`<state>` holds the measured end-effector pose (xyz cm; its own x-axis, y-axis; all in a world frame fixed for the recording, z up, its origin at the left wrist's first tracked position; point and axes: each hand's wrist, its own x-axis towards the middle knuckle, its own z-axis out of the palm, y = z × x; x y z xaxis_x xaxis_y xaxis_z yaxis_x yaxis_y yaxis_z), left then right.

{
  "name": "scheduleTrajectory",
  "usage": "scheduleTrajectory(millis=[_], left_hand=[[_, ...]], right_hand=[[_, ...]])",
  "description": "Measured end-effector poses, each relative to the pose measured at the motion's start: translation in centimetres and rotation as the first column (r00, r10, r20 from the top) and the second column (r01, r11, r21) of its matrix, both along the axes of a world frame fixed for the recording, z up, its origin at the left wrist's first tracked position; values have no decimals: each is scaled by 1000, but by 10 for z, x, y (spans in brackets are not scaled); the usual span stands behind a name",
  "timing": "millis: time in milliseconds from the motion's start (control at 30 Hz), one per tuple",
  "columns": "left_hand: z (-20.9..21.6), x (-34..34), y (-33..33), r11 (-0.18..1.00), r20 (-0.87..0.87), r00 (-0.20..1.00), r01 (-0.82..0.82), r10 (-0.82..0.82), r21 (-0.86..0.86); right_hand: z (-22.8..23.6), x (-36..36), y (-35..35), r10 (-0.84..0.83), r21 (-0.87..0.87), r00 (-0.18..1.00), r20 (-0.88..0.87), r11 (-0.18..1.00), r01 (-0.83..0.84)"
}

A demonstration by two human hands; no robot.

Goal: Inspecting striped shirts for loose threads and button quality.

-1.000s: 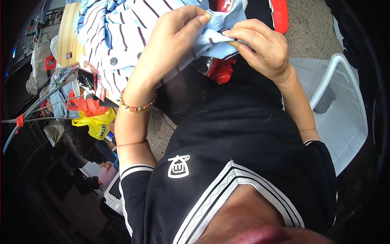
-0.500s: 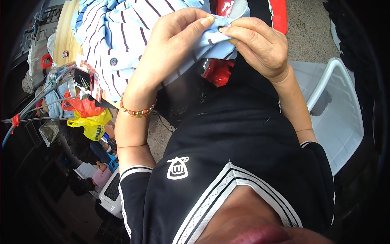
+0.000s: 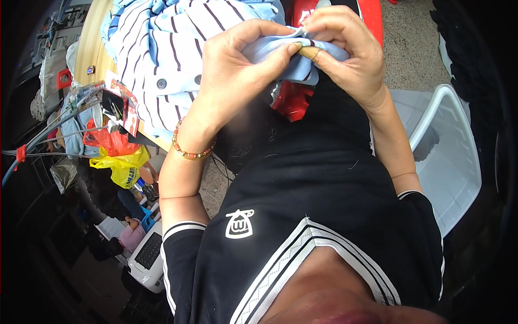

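A striped shirt [image 3: 156, 48], white and light blue with dark lines, lies bunched over the table in front of me. Dark round buttons [image 3: 161, 83] show on its front. My left hand [image 3: 237, 65], with a beaded bracelet at the wrist, pinches a light blue edge of the shirt between thumb and fingers. Close beside it, my right hand [image 3: 350, 54] grips the same folded edge, its thumb against the underside. A tan wrap covers part of that thumb. The two thumb tips nearly meet. Whatever lies within the fold is hidden by my fingers.
Red glossy material [image 3: 294, 102] sits beneath the cloth. To the right stands a white plastic basket [image 3: 450, 178] with a raised handle. At left are a wooden table edge [image 3: 91, 48], a yellow bag [image 3: 121, 164], a red bag [image 3: 110, 141] and a seated person [image 3: 131, 233] farther off.
Both hands have shifted slightly right and turned the cloth edge over. My right fingers have lifted above the fold, and the thumbs now press at its near side.
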<state>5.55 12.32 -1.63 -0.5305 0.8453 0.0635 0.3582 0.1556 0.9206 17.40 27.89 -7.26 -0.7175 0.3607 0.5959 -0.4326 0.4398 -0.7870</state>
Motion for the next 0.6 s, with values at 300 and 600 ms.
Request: scheduleTrajectory(millis=[300, 600], left_hand=[[-5, -4, -1, 987, -343, 938, 101, -52, 128], [-5, -8, -3, 966, -346, 937, 123, -39, 225]], right_hand=[[-3, 7, 23, 277, -180, 945, 176, 952, -245], [25, 8, 19, 399, -432, 881, 253, 862, -267]])
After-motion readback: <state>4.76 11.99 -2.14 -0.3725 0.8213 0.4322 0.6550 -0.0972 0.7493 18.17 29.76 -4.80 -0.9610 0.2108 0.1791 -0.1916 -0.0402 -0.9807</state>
